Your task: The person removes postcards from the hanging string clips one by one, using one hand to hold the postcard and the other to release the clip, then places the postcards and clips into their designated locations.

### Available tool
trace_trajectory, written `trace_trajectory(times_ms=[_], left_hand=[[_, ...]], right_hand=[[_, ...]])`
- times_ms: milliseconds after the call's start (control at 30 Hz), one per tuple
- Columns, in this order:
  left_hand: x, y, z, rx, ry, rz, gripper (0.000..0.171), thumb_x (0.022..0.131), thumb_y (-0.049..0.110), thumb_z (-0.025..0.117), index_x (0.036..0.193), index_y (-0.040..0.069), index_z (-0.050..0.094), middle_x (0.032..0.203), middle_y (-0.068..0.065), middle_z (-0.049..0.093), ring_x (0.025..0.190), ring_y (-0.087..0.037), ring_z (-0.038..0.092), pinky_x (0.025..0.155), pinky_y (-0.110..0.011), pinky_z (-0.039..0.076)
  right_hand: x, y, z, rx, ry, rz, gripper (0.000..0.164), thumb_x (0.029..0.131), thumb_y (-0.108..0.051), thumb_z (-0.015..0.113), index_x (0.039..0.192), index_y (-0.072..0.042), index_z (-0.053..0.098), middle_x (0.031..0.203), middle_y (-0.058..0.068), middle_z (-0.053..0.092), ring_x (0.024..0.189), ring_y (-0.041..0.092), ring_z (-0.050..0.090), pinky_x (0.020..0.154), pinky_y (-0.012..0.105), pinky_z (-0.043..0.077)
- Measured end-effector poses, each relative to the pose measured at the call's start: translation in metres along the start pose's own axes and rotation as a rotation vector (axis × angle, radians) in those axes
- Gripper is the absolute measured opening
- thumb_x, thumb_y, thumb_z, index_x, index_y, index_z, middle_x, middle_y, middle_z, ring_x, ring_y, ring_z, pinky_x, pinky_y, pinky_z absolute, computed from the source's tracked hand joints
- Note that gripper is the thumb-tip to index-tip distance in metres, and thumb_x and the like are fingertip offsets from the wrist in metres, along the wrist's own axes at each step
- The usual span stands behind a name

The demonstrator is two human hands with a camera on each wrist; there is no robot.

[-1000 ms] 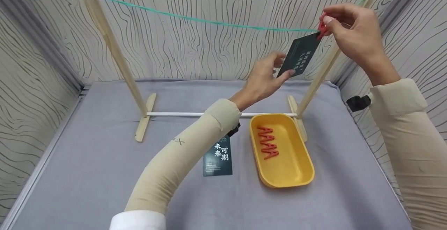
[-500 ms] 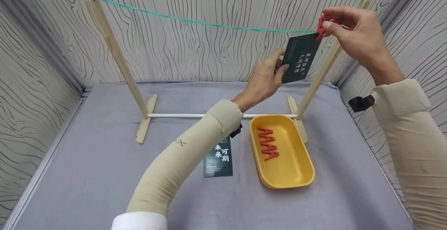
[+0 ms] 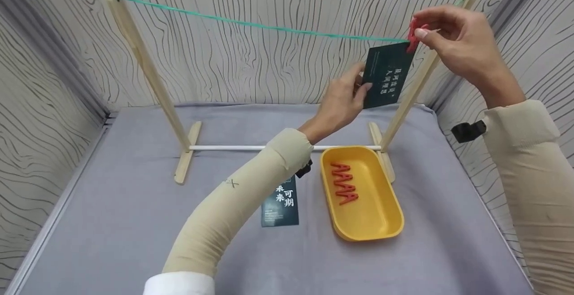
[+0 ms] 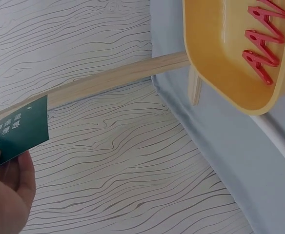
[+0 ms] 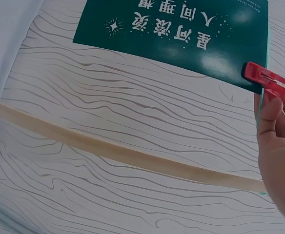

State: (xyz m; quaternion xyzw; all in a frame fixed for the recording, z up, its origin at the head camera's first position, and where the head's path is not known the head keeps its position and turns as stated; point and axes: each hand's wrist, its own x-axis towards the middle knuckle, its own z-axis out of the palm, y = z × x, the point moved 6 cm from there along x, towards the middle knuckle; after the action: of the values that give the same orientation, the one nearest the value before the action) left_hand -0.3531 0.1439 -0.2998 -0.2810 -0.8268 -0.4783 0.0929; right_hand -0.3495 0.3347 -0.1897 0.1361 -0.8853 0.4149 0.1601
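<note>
A dark green card (image 3: 386,76) with white lettering hangs at the right part of the green string (image 3: 269,27). My left hand (image 3: 341,95) pinches the card's left edge between thumb and fingers; the left wrist view shows the thumb in front of the card (image 4: 25,129). At the card's upper right corner, a red clothespin (image 3: 412,37) sits over card and string. My right hand (image 3: 464,46) pinches the clothespin's handle end. In the right wrist view the clothespin (image 5: 267,78) bites the card's corner beside the string.
Wooden posts (image 3: 143,64) carry the string, with a white rod (image 3: 228,148) joining their feet. A yellow tray (image 3: 376,230) holding several red clothespins (image 3: 344,183) stands before the right post. Another green card (image 3: 280,210) lies under my left forearm.
The card has turned to face the camera more and hangs straighter. My left hand has shifted slightly along its left edge, while my right hand stays at the clothespin.
</note>
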Motion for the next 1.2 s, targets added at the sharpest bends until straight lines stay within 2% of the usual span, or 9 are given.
trace_trajectory(times_ms=[133, 333, 467, 633, 867, 1200], left_hand=[[0.000, -0.001, -0.001, -0.001, -0.002, -0.022, 0.035, 0.110, 0.016, 0.054, 0.145, 0.013, 0.051, 0.121, -0.009, 0.074, 0.101, -0.014, 0.074, 0.089, -0.013, 0.059], [0.000, -0.002, -0.003, -0.009, -0.001, -0.038, 0.035, 0.111, 0.016, 0.053, 0.145, 0.013, 0.051, 0.121, -0.009, 0.074, 0.103, -0.014, 0.074, 0.089, -0.013, 0.059], [0.001, -0.001, -0.003, -0.012, -0.007, -0.038, 0.034, 0.111, 0.015, 0.053, 0.145, 0.014, 0.051, 0.123, -0.008, 0.074, 0.105, -0.014, 0.075, 0.090, -0.015, 0.060], [0.003, 0.001, -0.004, 0.001, -0.012, -0.007, 0.031, 0.111, 0.014, 0.052, 0.142, 0.012, 0.052, 0.121, -0.009, 0.075, 0.106, -0.014, 0.075, 0.089, -0.016, 0.061], [0.005, 0.003, -0.005, 0.009, -0.019, -0.008, 0.034, 0.110, 0.014, 0.053, 0.144, 0.011, 0.051, 0.118, -0.009, 0.075, 0.104, -0.013, 0.075, 0.089, -0.015, 0.060], [0.003, 0.002, -0.003, 0.007, -0.020, -0.068, 0.038, 0.109, 0.014, 0.056, 0.147, 0.010, 0.049, 0.119, -0.008, 0.074, 0.101, -0.013, 0.072, 0.090, -0.013, 0.059]], right_hand=[[0.001, -0.002, 0.002, -0.026, -0.013, -0.016, 0.031, 0.104, -0.020, 0.067, 0.134, -0.011, 0.067, 0.112, -0.017, 0.066, 0.104, 0.002, 0.063, 0.097, 0.003, 0.046], [0.001, -0.004, 0.004, -0.030, -0.019, -0.034, 0.029, 0.104, -0.024, 0.067, 0.131, -0.013, 0.067, 0.110, -0.015, 0.069, 0.104, 0.004, 0.065, 0.094, 0.008, 0.046], [0.001, -0.003, 0.006, 0.006, 0.007, -0.041, 0.028, 0.103, -0.023, 0.069, 0.128, -0.010, 0.069, 0.111, -0.012, 0.071, 0.103, 0.006, 0.068, 0.095, 0.009, 0.048], [0.002, -0.002, 0.008, 0.063, 0.062, -0.057, 0.022, 0.100, -0.016, 0.073, 0.118, -0.004, 0.073, 0.106, -0.011, 0.074, 0.094, 0.008, 0.069, 0.089, 0.010, 0.050], [0.001, -0.006, 0.009, 0.029, 0.088, -0.084, 0.021, 0.101, -0.017, 0.071, 0.119, -0.005, 0.073, 0.107, -0.013, 0.073, 0.095, 0.006, 0.068, 0.091, 0.009, 0.051], [0.000, -0.019, 0.010, -0.035, 0.110, -0.164, 0.021, 0.103, -0.015, 0.068, 0.120, -0.004, 0.072, 0.103, -0.014, 0.071, 0.093, 0.006, 0.068, 0.088, 0.011, 0.050]])
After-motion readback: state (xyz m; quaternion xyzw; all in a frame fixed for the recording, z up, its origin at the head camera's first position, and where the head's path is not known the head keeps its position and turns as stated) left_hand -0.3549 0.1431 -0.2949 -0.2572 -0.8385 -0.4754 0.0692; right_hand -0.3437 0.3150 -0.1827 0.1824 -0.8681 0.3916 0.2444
